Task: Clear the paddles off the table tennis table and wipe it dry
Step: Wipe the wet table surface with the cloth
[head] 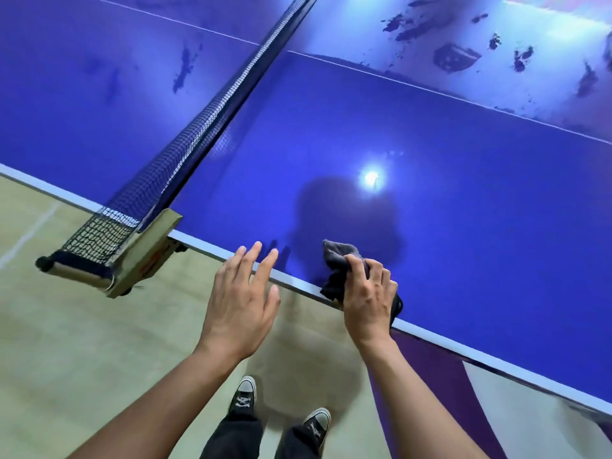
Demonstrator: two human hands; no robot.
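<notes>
The blue table tennis table (430, 200) fills the upper part of the head view, seen from its long side. My right hand (367, 293) grips a crumpled dark grey cloth (341, 260) at the table's near white edge. My left hand (243, 293) hovers with fingers spread straight, its fingertips over the same edge just left of the cloth, holding nothing. Wet patches and streaks (457, 58) show on the far half beyond the white centre line. No paddle is in sight.
The dark net (212, 117) runs from the far side to its clamp post (142, 253), which juts out past the table edge at my left. Below lies pale wood floor (82, 342) with my two sneakers (281, 409).
</notes>
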